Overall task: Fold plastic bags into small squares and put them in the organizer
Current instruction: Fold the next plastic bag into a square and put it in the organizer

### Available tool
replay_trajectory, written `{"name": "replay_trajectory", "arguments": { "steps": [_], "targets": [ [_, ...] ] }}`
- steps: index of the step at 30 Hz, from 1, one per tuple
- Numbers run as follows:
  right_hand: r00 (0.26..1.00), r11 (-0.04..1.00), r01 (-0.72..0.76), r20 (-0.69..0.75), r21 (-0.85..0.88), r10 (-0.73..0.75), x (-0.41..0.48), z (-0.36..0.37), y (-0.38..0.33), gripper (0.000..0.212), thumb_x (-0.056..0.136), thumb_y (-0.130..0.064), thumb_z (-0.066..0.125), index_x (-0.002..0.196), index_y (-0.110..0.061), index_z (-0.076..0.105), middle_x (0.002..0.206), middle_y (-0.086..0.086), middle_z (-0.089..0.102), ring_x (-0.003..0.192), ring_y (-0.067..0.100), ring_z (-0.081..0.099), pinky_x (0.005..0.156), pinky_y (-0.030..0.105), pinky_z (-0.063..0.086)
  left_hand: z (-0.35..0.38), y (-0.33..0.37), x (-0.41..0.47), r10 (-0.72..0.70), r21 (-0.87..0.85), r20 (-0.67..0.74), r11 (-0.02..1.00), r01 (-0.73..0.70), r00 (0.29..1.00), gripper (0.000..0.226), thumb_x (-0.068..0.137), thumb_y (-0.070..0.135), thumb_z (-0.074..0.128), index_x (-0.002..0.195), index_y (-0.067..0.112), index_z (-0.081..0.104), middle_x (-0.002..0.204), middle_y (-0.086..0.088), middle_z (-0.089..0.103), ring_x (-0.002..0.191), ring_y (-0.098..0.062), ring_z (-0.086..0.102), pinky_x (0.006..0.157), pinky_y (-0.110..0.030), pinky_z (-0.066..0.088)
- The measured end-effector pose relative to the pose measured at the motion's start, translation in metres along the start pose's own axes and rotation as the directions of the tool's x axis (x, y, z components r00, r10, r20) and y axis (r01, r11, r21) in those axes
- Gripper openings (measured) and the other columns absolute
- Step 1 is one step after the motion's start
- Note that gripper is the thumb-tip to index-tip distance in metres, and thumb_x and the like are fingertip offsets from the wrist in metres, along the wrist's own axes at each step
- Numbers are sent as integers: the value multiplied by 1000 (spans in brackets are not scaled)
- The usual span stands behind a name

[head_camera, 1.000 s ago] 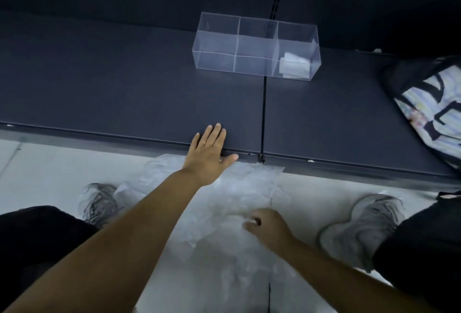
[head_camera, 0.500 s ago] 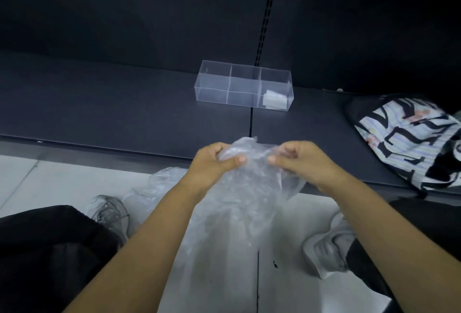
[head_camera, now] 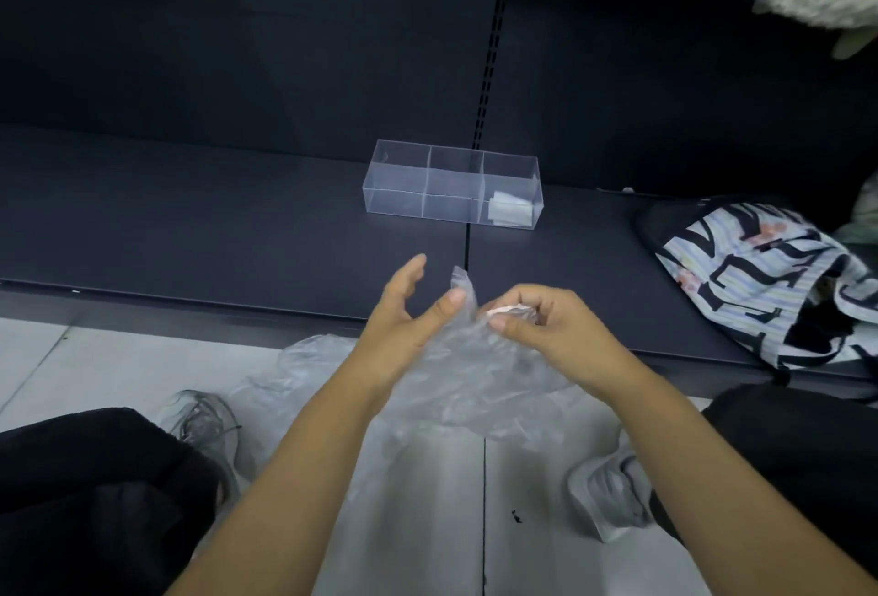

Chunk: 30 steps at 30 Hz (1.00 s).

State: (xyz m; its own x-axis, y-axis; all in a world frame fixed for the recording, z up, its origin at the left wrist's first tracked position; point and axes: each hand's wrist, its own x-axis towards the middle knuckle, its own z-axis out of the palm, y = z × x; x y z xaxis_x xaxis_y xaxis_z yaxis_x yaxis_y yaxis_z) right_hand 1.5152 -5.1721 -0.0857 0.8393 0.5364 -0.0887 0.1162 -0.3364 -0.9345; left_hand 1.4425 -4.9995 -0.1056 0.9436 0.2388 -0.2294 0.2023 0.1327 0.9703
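Right grip (head_camera: 537, 324) curled, pinching bag (head_camera: 456, 377) top edge. Left grip (head_camera: 404, 315) spread open just beside it, thumb touching bag. Bag hangs below both grips. Organizer (head_camera: 451, 191) beyond them, on shelf (head_camera: 190, 215).

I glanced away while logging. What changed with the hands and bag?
Both hands lifted the bag off the floor. The left hand has since opened, fingers spread; the right hand still pinches its top edge. The organizer stayed put, one folded bag in its right compartment.
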Motion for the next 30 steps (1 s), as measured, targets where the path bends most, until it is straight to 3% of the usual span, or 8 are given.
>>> {"name": "replay_trajectory", "arguments": {
  "steps": [3,7,11,18,22,26,28,30],
  "targets": [
    [978,997,25,205,79,-41,-3,-12,-1,8,91,-20,65,94,-17,72,102,0,74,95,15,69,81,22,52,-15,2,4,-42,-10,176,999,45,983,43,74,58,70,114,42,65,116,23,64,108,3,58,87,-20,42],
    [995,984,-64,-71,168,77,6,-33,14,9,89,-9,64,89,-11,73,86,4,74,80,14,69,78,27,51,-19,-6,10,-15,-176,-182,984,-18,983,16,87,29,66,75,22,74,75,1,72,68,-10,65,66,-25,51],
    [946,966,-131,-262,224,189,8,-54,28,8,89,-9,64,86,-10,72,75,0,73,71,10,64,79,29,51,-38,-5,19,36,-190,-289,977,-95,957,15,90,21,64,76,22,71,76,2,70,74,-12,62,83,-28,51],
    [858,982,-114,-484,150,173,16,-38,31,16,95,-15,56,83,-20,64,73,-1,64,63,9,56,62,19,48,-34,-11,23,199,206,-381,970,-127,903,16,95,23,57,79,23,56,61,5,57,48,-1,47,47,-14,42],
    [878,992,-77,-465,103,116,16,-32,20,13,95,-18,58,85,-19,66,76,0,70,70,13,63,67,23,52,-44,-10,23,257,435,-452,899,-40,854,17,90,33,62,96,19,53,84,2,62,75,-6,59,68,-25,47],
    [964,994,-45,-256,95,68,21,-9,1,10,93,-16,61,87,-14,68,78,9,73,70,17,67,69,33,55,-18,17,32,218,544,7,818,-187,976,55,77,47,73,124,26,55,118,15,59,109,0,52,92,-19,39],
    [984,993,-27,-173,114,47,27,2,-4,8,90,-18,65,85,-13,65,76,13,71,66,18,65,66,34,53,2,25,39,103,504,223,839,-205,969,35,77,44,75,106,25,68,99,14,69,91,2,62,79,-16,46],
    [978,993,-54,-194,101,73,35,0,-2,14,87,-23,69,84,-12,63,68,11,67,60,16,60,59,30,50,7,29,47,93,400,184,902,-161,978,16,83,33,73,78,18,70,72,7,70,67,-3,63,64,-19,49]
  ]
}}
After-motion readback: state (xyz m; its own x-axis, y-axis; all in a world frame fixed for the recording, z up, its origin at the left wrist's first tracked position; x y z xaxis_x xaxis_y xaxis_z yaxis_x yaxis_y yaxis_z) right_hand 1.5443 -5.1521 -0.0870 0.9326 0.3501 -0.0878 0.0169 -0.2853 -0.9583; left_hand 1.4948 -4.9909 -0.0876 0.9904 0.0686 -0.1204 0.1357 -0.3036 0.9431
